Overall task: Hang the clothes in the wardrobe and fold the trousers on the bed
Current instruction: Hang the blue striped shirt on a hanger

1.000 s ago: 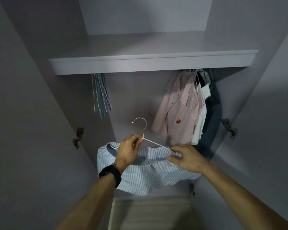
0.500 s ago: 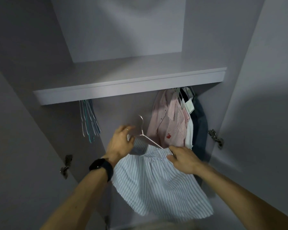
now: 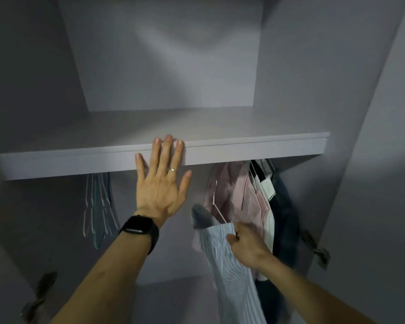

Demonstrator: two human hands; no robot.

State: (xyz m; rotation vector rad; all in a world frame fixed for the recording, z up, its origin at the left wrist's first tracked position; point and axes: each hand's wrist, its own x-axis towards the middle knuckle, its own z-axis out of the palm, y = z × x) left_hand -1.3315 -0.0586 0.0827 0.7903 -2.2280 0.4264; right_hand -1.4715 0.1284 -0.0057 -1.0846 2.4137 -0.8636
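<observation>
Fingers (image 3: 167,148) of the left hand (image 3: 160,188) spread straight on the shelf edge (image 3: 243,153), off the hanger (image 3: 219,212) now; right hand (image 3: 246,244) alone gripping the striped garment (image 3: 229,277) at its top, beside the hung pink shirt (image 3: 241,192).

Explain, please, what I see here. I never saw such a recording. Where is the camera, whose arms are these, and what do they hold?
No machine here: a person wears a camera on the head, so the picture looks forward and down into an open wardrobe. The left hand, with a black watch on its wrist, is open; its straight fingers lie over the front edge of the shelf. The right hand grips a blue-striped garment on a thin white hanger. Whether the hanger already hangs on a rail cannot be told. Beside it hang a pink shirt, a white garment and a dark garment; at the far left hang empty hangers.
</observation>
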